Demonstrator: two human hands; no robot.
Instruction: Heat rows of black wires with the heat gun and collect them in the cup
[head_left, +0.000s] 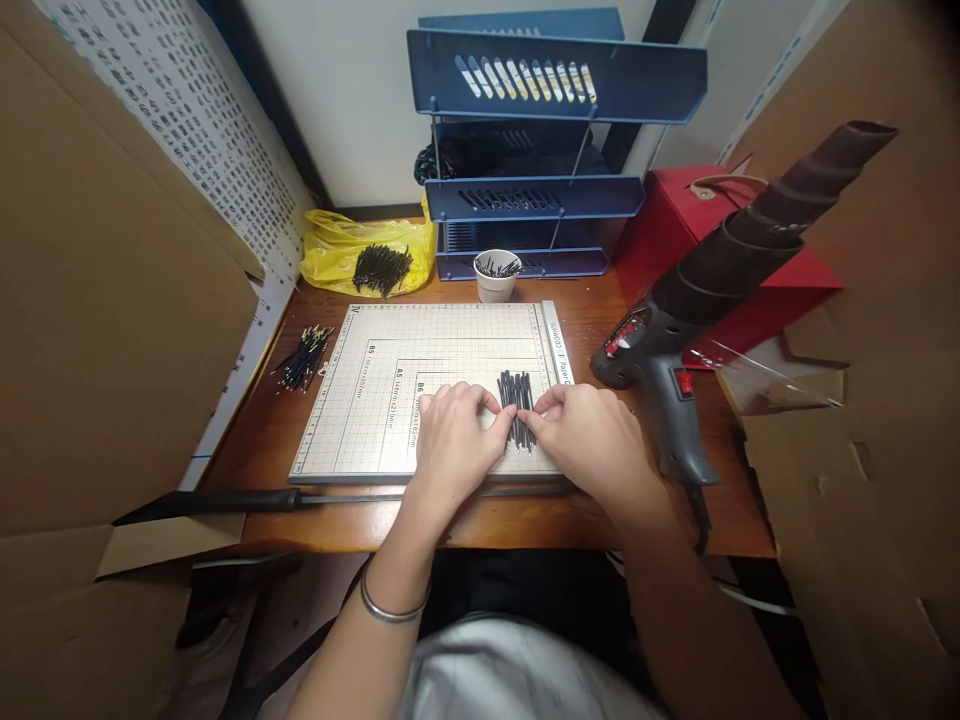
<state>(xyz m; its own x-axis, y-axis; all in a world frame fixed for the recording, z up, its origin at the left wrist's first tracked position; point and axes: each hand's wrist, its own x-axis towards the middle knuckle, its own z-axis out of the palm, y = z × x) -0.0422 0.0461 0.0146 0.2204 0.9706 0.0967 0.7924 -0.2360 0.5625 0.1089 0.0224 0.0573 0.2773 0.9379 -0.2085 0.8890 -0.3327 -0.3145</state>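
A row of short, thin black wires lies side by side on the right part of the gridded paper cutter board, with pale tips at the near end. My left hand is over the row, thumb and forefinger pinched together on one short black wire. Facing it, my right hand pinches the same spot, its fingertips almost touching the left ones. The fingers partly cover what they hold. The cutter's black-handled blade arm runs along the board's near edge.
A loose pile of black wires lies left of the board. Behind stand a yellow bag bearing black pieces, a paper cup of black pieces, and blue tray shelves. A heat gun and red box are at right.
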